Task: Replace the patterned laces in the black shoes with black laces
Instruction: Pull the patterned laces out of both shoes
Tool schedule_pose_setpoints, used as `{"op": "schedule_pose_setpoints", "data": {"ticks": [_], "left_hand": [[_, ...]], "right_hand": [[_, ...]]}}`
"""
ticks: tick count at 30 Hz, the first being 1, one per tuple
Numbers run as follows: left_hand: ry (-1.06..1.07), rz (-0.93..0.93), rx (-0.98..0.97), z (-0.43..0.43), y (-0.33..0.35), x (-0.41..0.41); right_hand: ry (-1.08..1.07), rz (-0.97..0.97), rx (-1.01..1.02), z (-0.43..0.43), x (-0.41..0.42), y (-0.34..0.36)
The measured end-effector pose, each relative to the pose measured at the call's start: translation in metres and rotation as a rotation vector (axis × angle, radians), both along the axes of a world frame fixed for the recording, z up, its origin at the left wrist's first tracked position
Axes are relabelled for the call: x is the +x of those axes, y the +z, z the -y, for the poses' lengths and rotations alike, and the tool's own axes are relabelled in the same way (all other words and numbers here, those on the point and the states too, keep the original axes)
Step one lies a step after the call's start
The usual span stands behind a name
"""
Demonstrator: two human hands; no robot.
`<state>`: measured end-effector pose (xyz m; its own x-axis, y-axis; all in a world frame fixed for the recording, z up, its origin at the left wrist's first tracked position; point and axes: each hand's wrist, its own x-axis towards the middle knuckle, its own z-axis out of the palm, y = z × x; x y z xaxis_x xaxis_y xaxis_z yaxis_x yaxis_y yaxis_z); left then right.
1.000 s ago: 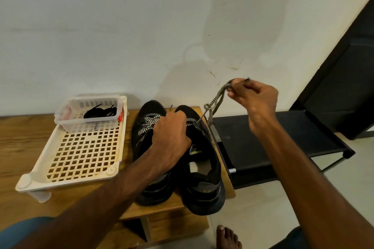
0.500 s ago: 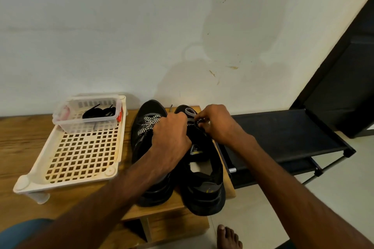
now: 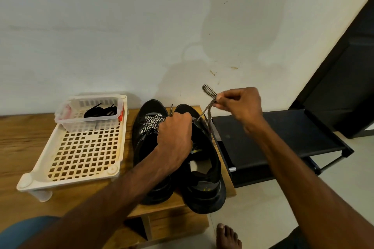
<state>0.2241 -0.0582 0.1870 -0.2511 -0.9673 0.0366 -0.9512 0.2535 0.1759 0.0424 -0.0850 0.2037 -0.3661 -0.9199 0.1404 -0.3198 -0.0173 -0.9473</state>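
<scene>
Centre frame: left hand [image 3: 175, 139] curled, gripping black shoe [image 3: 204, 188] on tabletop [image 3: 20, 137]. Right hand [image 3: 239, 105] pinches patterned lace [image 3: 208, 95], held above shoe, right of centre.

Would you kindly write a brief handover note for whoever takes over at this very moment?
Left hand grips the right-hand shoe near its eyelets.
Right hand pinches that shoe's patterned lace, lifted above it, with strands running down to the eyelets.
The left-hand shoe wears its own patterned lace.
Black laces lie in the clear tub on the white tray.
Done: unlacing of one shoe begun.
Left: finish it, unlace the other, thread black laces into both.
</scene>
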Motion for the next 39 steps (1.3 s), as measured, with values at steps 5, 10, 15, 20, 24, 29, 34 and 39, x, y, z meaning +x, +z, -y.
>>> {"op": "schedule_pose_setpoints", "data": {"ticks": [5,10,15,20,24,29,34,39], "left_hand": [[0.012,0.017,-0.021,0.000,-0.001,0.000],[0.005,0.002,-0.025,-0.003,0.001,-0.001],[0.007,0.004,-0.004,-0.005,0.002,0.000],[0.001,0.009,-0.007,-0.005,0.002,0.000],[-0.003,-0.033,-0.012,-0.006,0.001,-0.002],[0.009,-0.024,-0.008,-0.006,-0.003,-0.002],[-0.002,0.052,-0.037,-0.004,0.000,-0.002],[-0.022,0.055,-0.042,-0.002,-0.002,-0.003]], "right_hand": [[-0.133,0.434,-0.160,-0.006,-0.008,0.012],[0.024,-0.357,-0.075,-0.005,0.008,-0.010],[0.225,-0.745,0.131,0.003,0.032,-0.032],[0.368,-0.934,0.242,0.009,0.034,-0.031],[0.333,-0.948,0.272,0.009,0.032,-0.030],[0.263,-0.961,0.225,0.005,0.035,-0.033],[0.194,-0.872,0.161,0.004,0.028,-0.027],[0.004,-0.568,-0.082,-0.001,0.007,-0.002]]}}
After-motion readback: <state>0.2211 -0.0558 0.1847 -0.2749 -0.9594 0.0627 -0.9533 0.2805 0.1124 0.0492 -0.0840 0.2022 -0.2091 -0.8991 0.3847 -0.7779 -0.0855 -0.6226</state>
